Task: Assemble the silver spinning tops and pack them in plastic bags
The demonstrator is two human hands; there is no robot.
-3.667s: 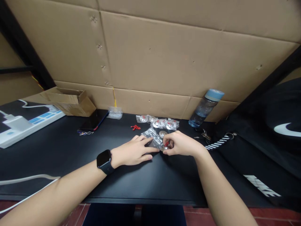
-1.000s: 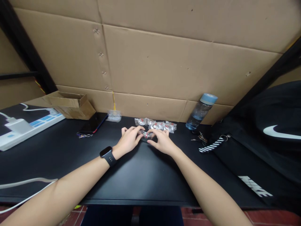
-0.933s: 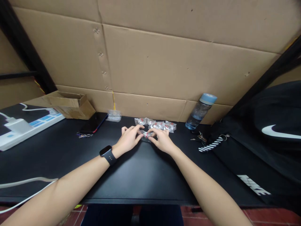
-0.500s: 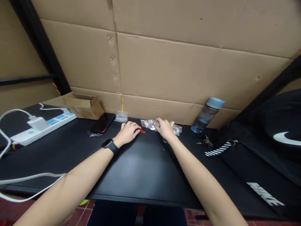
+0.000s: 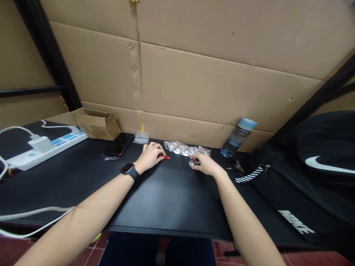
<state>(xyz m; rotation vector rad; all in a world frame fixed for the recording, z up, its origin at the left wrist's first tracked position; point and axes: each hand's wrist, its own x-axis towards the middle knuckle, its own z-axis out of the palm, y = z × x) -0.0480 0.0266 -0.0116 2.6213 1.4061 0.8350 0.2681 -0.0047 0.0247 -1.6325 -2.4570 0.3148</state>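
My left hand (image 5: 151,157), with a dark watch on its wrist, rests on the black table with its fingers closed on a small red item (image 5: 166,157). My right hand (image 5: 204,164) pinches a small round shiny object (image 5: 193,162) at the table surface. Just behind the hands lies a row of several clear plastic packets (image 5: 186,150) with silvery round pieces and red bits inside. A separate clear packet (image 5: 141,137) lies behind my left hand, near the cardboard wall.
On the left are a white power strip (image 5: 59,145) with cables, an open cardboard box (image 5: 101,127) and a phone (image 5: 119,145). A water bottle (image 5: 237,138), keys (image 5: 239,166) and a black bag (image 5: 313,188) are on the right.
My right hand has moved off the plastic packets, toward me, and now grips the round shiny object. My left hand has barely moved. The view has shifted slightly.
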